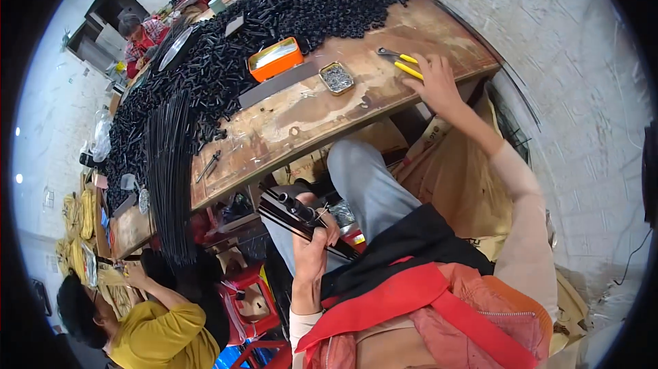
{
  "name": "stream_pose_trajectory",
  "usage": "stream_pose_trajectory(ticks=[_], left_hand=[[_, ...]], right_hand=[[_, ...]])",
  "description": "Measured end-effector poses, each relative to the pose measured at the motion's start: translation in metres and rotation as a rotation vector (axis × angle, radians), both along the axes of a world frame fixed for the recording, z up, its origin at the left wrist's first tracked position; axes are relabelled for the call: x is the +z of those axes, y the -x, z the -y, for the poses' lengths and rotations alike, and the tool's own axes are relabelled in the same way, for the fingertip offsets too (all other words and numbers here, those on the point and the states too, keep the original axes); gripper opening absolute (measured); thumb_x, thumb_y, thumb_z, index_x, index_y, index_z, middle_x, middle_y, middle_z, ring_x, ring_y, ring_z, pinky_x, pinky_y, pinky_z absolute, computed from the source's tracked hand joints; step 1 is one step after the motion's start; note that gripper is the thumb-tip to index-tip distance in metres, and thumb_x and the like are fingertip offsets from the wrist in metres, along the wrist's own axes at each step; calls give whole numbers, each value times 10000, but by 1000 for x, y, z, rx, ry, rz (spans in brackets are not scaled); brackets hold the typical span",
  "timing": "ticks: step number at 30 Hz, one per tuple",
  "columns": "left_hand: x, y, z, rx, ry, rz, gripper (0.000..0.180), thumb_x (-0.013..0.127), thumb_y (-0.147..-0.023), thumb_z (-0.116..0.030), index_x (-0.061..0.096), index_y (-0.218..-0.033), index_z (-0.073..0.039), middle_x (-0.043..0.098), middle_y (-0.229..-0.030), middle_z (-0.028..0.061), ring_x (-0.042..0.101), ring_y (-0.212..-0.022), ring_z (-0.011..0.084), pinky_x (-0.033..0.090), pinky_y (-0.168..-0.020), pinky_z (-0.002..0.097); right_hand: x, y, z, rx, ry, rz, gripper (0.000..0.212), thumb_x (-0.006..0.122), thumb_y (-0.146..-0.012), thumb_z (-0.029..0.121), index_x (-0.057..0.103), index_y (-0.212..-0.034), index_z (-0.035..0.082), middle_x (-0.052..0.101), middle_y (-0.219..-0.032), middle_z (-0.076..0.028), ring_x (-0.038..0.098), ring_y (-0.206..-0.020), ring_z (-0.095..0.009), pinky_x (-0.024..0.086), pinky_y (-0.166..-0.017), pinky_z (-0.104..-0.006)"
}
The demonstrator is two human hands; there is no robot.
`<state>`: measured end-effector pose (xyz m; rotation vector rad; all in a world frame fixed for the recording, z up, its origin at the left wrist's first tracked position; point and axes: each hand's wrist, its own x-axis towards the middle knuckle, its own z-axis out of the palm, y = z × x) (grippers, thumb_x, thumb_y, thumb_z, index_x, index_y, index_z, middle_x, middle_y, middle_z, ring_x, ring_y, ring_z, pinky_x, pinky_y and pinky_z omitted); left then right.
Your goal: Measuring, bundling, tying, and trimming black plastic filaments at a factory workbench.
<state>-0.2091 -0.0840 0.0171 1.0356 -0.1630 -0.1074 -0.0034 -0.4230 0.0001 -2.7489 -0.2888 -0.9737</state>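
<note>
Near the right edge of the tabletop point(449, 31), the right hand point(439, 84) curls over yellow-handled pliers point(406, 68), its grip unclear; below the front edge, the left hand point(310, 254) clasps thin black rods point(275, 212).

The head view, from the left of two fisheye cameras worn side by side, looks down and forward over the wearer's own red-trimmed vest point(449, 304). The vest and left hand point(312, 249) are close to the lens; the right hand point(437, 81) is farther out, over the wooden bench point(295, 129), whose near edge slants up rightward. A white wall point(576, 19) curves along the right, inside a dark circular rim.
</note>
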Motion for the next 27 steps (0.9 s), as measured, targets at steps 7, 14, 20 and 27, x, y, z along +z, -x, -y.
stream_pose_trajectory(ticks=[7, 14, 20, 27], left_hand=[[0, 19, 1, 46, -26, -82, 373, 683, -883, -193, 453, -1143, -58, 401, -698, -8, 369, -571, 91, 306, -528, 248], [9, 24, -10, 280, -132, -245, 113, 662, -885, -98, 608, -937, -14, 490, -721, -34, 379, -551, 49, 282, -500, 223], [-3, 5, -4, 143, -107, 35, 435, 608, -960, -235, 508, -1300, 16, 424, -710, -67, 368, -610, 42, 301, -554, 208], [-1, 18, -11, 93, -216, 17, 537, 605, -956, -358, 485, -1292, 42, 407, -693, -36, 365, -614, 73, 331, -583, 239]], right_hand=[[-34, -75, 14, 85, 33, -132, 501, 611, -894, 415, 545, -1153, -9, 531, -1083, -244, 484, -1071, -357, 416, -894, -447], [39, 54, -64, 695, -1307, -727, 355, 521, -981, 404, 535, -1015, 51, 564, -766, -32, 516, -595, -92, 406, -544, -221], [59, 163, -113, 829, -291, -856, 422, 560, -889, 54, 516, -1309, 61, 544, -1032, -134, 551, -911, -275, 453, -834, -357], [44, 177, -148, 787, -179, -434, 582, 597, -771, -74, 532, -1319, 111, 525, -1053, -142, 530, -985, -355, 442, -886, -420]])
